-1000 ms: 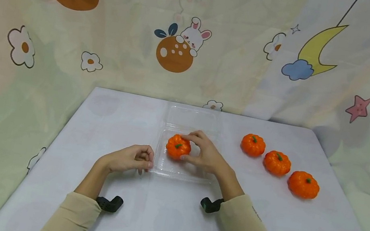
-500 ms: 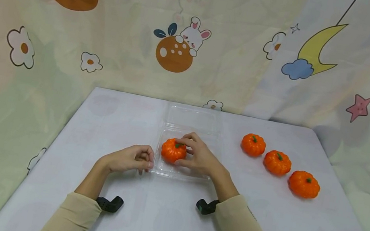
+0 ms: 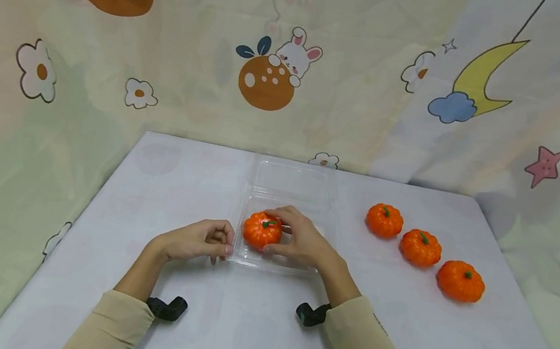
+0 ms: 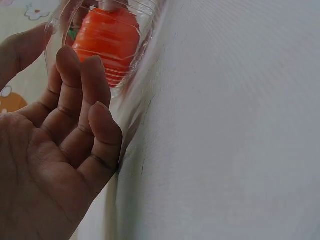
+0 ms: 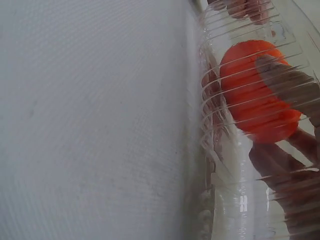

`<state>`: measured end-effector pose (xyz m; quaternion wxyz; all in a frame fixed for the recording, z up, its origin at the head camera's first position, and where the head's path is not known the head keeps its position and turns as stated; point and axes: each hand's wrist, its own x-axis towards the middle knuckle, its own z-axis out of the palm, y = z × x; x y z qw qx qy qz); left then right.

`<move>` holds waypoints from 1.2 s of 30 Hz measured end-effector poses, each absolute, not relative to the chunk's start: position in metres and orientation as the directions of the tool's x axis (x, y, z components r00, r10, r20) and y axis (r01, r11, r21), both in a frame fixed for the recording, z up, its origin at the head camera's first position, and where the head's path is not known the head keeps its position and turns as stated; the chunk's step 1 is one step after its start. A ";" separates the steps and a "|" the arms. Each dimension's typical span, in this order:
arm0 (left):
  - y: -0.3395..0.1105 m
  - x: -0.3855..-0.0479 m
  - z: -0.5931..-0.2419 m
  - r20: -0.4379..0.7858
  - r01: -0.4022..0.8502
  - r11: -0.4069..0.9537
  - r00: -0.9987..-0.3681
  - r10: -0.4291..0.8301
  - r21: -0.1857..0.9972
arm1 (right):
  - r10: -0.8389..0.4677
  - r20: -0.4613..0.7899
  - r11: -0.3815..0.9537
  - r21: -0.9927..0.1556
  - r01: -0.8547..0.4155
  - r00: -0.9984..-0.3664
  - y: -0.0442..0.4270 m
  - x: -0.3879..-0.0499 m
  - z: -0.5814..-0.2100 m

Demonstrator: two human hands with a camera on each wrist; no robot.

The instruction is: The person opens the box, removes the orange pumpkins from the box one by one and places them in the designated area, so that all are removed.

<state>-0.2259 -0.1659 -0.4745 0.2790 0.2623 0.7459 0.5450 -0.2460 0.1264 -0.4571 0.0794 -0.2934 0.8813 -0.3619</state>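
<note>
An open clear plastic clamshell box (image 3: 292, 265) lies on the table, its lid folded back toward the wall. In its base, at the left side, sits an orange toy pumpkin (image 3: 257, 234) with a green stem. My right hand (image 3: 304, 243) grips this pumpkin from the right, thumb in front and fingers over the back. At the box's front left corner, my left hand (image 3: 197, 239) pinches the rim between thumb and fingers. Through the ribbed wall, the left wrist view shows the pumpkin (image 4: 112, 42) close to the fingers. The right wrist view shows a thumb against the pumpkin (image 5: 245, 95).
Three more orange pumpkins, a far one (image 3: 384, 221), a middle one (image 3: 420, 248) and a near one (image 3: 460, 282), form a slanting row right of the box. A patterned cloth (image 3: 195, 49) hangs behind the white table (image 3: 254, 331).
My right hand has shifted the pumpkin a little left and nearer to me inside the box, keeping its grip. The left hand has stayed on the rim.
</note>
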 end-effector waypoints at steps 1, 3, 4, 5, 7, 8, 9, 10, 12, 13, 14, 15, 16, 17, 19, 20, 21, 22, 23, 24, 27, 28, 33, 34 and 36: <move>-0.166 -0.226 -0.475 -0.131 0.086 0.268 -0.706 0.696 0.960 | -0.573 0.076 0.568 -0.681 -0.462 -0.816 0.127 -0.246 -0.457; -0.165 -0.226 -0.475 -0.130 0.088 0.267 -0.704 0.698 0.960 | -0.570 0.078 0.577 -0.671 -0.466 -0.818 0.127 -0.245 -0.457; -0.165 -0.226 -0.475 -0.133 0.084 0.269 -0.705 0.696 0.960 | -0.570 0.079 0.578 -0.669 -0.467 -0.818 0.127 -0.245 -0.456; -0.165 -0.226 -0.475 -0.134 0.083 0.269 -0.706 0.696 0.960 | -0.570 0.081 0.575 -0.671 -0.467 -0.818 0.128 -0.244 -0.456; -0.165 -0.226 -0.475 -0.135 0.081 0.269 -0.706 0.695 0.960 | -0.571 0.083 0.567 -0.679 -0.466 -0.817 0.129 -0.244 -0.455; -0.164 -0.226 -0.474 -0.136 0.080 0.269 -0.706 0.695 0.960 | -0.572 0.080 0.564 -0.685 -0.462 -0.817 0.130 -0.244 -0.454; -0.164 -0.226 -0.474 -0.135 0.080 0.269 -0.706 0.695 0.960 | -0.573 0.080 0.558 -0.691 -0.460 -0.815 0.130 -0.243 -0.453; -0.164 -0.226 -0.474 -0.133 0.083 0.268 -0.705 0.696 0.960 | -0.575 0.077 0.552 -0.699 -0.456 -0.814 0.131 -0.243 -0.453; -0.164 -0.226 -0.474 -0.130 0.085 0.267 -0.706 0.696 0.960 | -0.579 0.071 0.544 -0.708 -0.450 -0.812 0.133 -0.244 -0.452; -0.164 -0.226 -0.474 -0.128 0.088 0.265 -0.706 0.697 0.960 | -0.582 0.071 0.539 -0.713 -0.449 -0.810 0.134 -0.244 -0.451; -0.164 -0.226 -0.475 -0.124 0.090 0.262 -0.705 0.698 0.961 | -0.584 0.071 0.536 -0.714 -0.450 -0.808 0.135 -0.244 -0.450; -0.164 -0.226 -0.475 -0.122 0.092 0.260 -0.705 0.698 0.961 | -0.588 0.073 0.531 -0.716 -0.453 -0.805 0.135 -0.244 -0.449; -0.164 -0.226 -0.475 -0.120 0.093 0.258 -0.705 0.699 0.962 | -0.592 0.078 0.525 -0.718 -0.458 -0.802 0.136 -0.244 -0.448; -0.164 -0.226 -0.475 -0.119 0.091 0.256 -0.705 0.699 0.962 | -0.594 0.083 0.523 -0.715 -0.463 -0.800 0.137 -0.244 -0.447; -0.164 -0.225 -0.476 -0.114 0.095 0.251 -0.703 0.702 0.963 | -0.597 0.101 0.517 -0.711 -0.477 -0.796 0.139 -0.244 -0.444; -0.164 -0.225 -0.476 -0.112 0.096 0.250 -0.703 0.702 0.964 | -0.596 0.108 0.516 -0.708 -0.482 -0.796 0.141 -0.244 -0.442; -0.164 -0.225 -0.477 -0.111 0.096 0.249 -0.703 0.702 0.964 | -0.594 0.114 0.517 -0.705 -0.486 -0.796 0.142 -0.244 -0.441; -0.164 -0.225 -0.476 -0.110 0.096 0.248 -0.703 0.702 0.964 | -0.589 0.118 0.519 -0.703 -0.486 -0.799 0.144 -0.244 -0.440; -0.164 -0.225 -0.477 -0.109 0.097 0.246 -0.703 0.702 0.964 | -0.583 0.119 0.520 -0.705 -0.482 -0.804 0.146 -0.244 -0.438; -0.164 -0.225 -0.477 -0.108 0.097 0.246 -0.704 0.702 0.964 | -0.578 0.123 0.520 -0.706 -0.480 -0.807 0.148 -0.244 -0.436; -0.164 -0.225 -0.478 -0.109 0.098 0.248 -0.704 0.702 0.964 | -0.563 0.129 0.517 -0.716 -0.469 -0.816 0.154 -0.245 -0.432; -0.164 -0.225 -0.478 -0.109 0.099 0.249 -0.704 0.702 0.963 | -0.559 0.134 0.514 -0.719 -0.469 -0.818 0.157 -0.245 -0.430; -0.166 -0.225 -0.478 -0.112 0.104 0.258 -0.705 0.701 0.961 | -0.551 0.164 0.508 -0.712 -0.485 -0.818 0.168 -0.246 -0.424; -0.166 -0.226 -0.478 -0.111 0.106 0.259 -0.704 0.701 0.960 | -0.549 0.170 0.507 -0.712 -0.487 -0.819 0.171 -0.246 -0.423; -0.167 -0.226 -0.478 -0.112 0.107 0.260 -0.702 0.703 0.960 | -0.538 0.178 0.511 -0.709 -0.487 -0.824 0.176 -0.247 -0.422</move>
